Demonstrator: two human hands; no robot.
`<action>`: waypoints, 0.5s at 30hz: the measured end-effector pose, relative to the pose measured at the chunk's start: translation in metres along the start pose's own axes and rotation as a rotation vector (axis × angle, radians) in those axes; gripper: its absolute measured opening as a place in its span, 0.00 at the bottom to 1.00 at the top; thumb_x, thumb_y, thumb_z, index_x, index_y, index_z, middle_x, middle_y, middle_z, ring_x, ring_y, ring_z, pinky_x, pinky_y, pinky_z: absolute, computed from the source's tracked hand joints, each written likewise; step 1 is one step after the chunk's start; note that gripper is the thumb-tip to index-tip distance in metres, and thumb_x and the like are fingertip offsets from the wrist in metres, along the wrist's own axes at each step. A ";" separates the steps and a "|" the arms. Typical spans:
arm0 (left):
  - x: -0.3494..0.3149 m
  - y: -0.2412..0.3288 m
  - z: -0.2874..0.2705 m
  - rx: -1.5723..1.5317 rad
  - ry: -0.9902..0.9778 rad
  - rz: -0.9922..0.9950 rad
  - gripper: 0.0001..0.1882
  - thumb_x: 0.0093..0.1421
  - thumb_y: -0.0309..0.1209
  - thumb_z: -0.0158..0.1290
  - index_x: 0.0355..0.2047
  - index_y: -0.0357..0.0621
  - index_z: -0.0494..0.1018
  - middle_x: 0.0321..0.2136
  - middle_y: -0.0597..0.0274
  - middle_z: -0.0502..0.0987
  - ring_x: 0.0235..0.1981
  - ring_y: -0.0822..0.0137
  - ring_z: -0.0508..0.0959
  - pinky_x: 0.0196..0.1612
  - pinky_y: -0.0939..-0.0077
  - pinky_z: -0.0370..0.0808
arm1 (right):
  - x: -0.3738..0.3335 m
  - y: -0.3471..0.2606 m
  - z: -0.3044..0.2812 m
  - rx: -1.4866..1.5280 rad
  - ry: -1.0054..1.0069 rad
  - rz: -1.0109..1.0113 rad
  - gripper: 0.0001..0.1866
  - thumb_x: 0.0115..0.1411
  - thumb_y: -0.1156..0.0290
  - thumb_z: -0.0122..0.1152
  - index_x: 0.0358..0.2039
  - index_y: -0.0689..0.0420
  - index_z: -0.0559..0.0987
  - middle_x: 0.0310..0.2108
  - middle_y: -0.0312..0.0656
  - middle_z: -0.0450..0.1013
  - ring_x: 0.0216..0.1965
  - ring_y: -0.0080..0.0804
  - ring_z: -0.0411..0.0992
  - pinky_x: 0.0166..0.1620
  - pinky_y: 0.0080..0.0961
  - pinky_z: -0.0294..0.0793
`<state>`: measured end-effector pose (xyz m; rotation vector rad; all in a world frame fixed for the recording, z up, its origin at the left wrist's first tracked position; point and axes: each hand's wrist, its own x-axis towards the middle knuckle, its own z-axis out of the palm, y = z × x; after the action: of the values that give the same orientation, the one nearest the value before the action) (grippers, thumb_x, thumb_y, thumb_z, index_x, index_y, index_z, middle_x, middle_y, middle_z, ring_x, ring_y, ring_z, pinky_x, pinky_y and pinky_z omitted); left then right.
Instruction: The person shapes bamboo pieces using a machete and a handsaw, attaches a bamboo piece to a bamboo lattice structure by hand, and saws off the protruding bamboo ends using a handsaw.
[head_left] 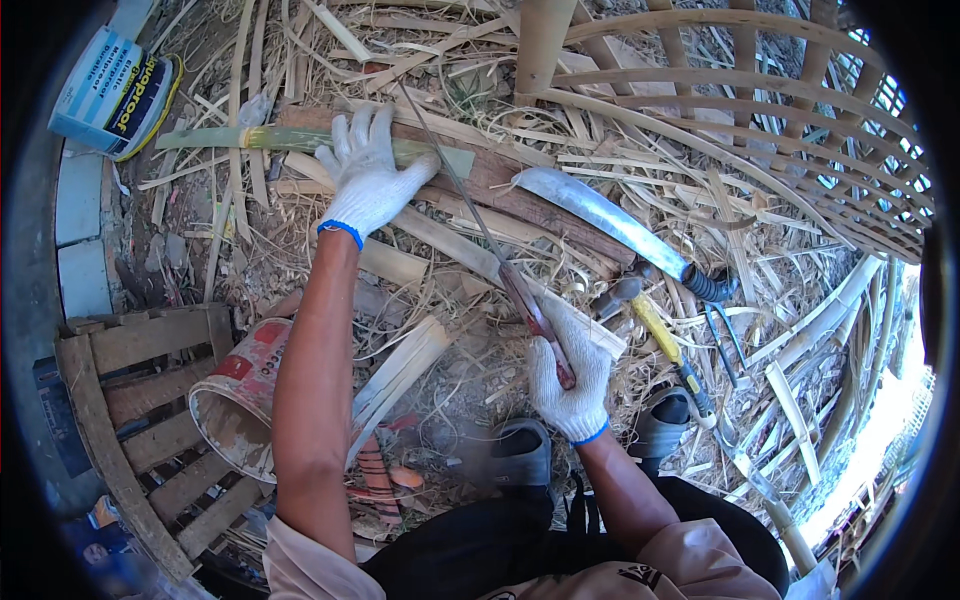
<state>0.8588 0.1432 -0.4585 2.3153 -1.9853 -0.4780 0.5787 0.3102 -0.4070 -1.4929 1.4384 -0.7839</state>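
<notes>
My left hand (367, 170), in a white knit glove with a blue cuff, lies flat with fingers spread on a green split bamboo strip (285, 138). Under the strip is a worn wooden plank (490, 190). My right hand (572, 375), gloved the same way, is closed around the brown handle of a long narrow-bladed tool (465, 200). Its blade slants up and left, crossing over the strip's right end; whether it touches the strip, I cannot tell. Right of the blade, a machete (600, 215) with a black-wrapped handle rests across the plank.
A yellow-handled hammer (655, 325) and a blue-handled tool (724, 340) lie at right. Woven bamboo slats (740, 85) rise at the upper right. At left are a slatted wooden crate (140, 415), a tipped red-and-white bucket (240, 385) and a blue-white pail (110, 95). Bamboo shavings cover the ground.
</notes>
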 end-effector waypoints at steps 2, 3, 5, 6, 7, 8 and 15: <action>0.003 0.002 0.000 0.016 0.017 0.016 0.54 0.53 0.59 0.59 0.73 0.44 0.54 0.75 0.50 0.49 0.76 0.40 0.39 0.72 0.31 0.34 | 0.033 -0.022 0.008 0.068 -0.010 0.088 0.23 0.64 0.72 0.62 0.59 0.66 0.76 0.37 0.50 0.84 0.36 0.25 0.82 0.39 0.25 0.78; 0.002 0.000 0.001 0.025 0.010 0.021 0.54 0.53 0.59 0.59 0.73 0.44 0.54 0.75 0.50 0.49 0.76 0.40 0.39 0.72 0.31 0.34 | 0.048 -0.020 0.020 0.076 -0.007 0.095 0.23 0.64 0.72 0.62 0.59 0.66 0.76 0.37 0.50 0.84 0.36 0.25 0.82 0.39 0.25 0.78; 0.009 0.004 0.004 0.026 0.001 0.038 0.55 0.53 0.59 0.59 0.74 0.44 0.53 0.75 0.50 0.48 0.76 0.40 0.39 0.72 0.31 0.34 | 0.069 -0.017 0.030 0.000 0.096 -0.084 0.24 0.64 0.72 0.62 0.61 0.59 0.76 0.25 0.42 0.80 0.19 0.33 0.75 0.29 0.26 0.76; 0.006 -0.004 0.004 0.043 -0.001 0.036 0.55 0.53 0.59 0.59 0.74 0.44 0.53 0.75 0.50 0.48 0.76 0.40 0.39 0.72 0.31 0.34 | 0.062 -0.020 0.030 0.055 0.056 -0.037 0.25 0.63 0.71 0.64 0.61 0.60 0.77 0.22 0.43 0.78 0.18 0.37 0.74 0.29 0.28 0.76; 0.002 -0.005 0.006 0.029 -0.003 0.015 0.55 0.53 0.59 0.59 0.74 0.44 0.53 0.75 0.50 0.48 0.76 0.39 0.39 0.72 0.31 0.34 | 0.041 -0.014 0.023 0.061 0.060 -0.039 0.25 0.63 0.71 0.64 0.61 0.60 0.77 0.22 0.43 0.78 0.18 0.37 0.74 0.29 0.28 0.76; 0.001 -0.007 0.006 0.018 -0.002 -0.004 0.55 0.53 0.59 0.60 0.74 0.45 0.53 0.75 0.50 0.48 0.76 0.38 0.38 0.72 0.30 0.34 | 0.014 -0.001 0.018 0.077 0.063 -0.041 0.25 0.62 0.71 0.64 0.60 0.60 0.77 0.22 0.43 0.78 0.18 0.39 0.74 0.29 0.29 0.76; 0.005 -0.004 0.003 0.038 0.018 0.038 0.55 0.54 0.59 0.60 0.75 0.45 0.52 0.75 0.49 0.49 0.76 0.38 0.41 0.71 0.30 0.34 | 0.059 -0.020 0.030 0.033 0.085 -0.083 0.27 0.61 0.73 0.64 0.61 0.61 0.76 0.20 0.41 0.76 0.17 0.41 0.76 0.27 0.33 0.76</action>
<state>0.8630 0.1392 -0.4632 2.2906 -2.0429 -0.4189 0.6210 0.2562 -0.4090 -1.5183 1.4259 -0.9277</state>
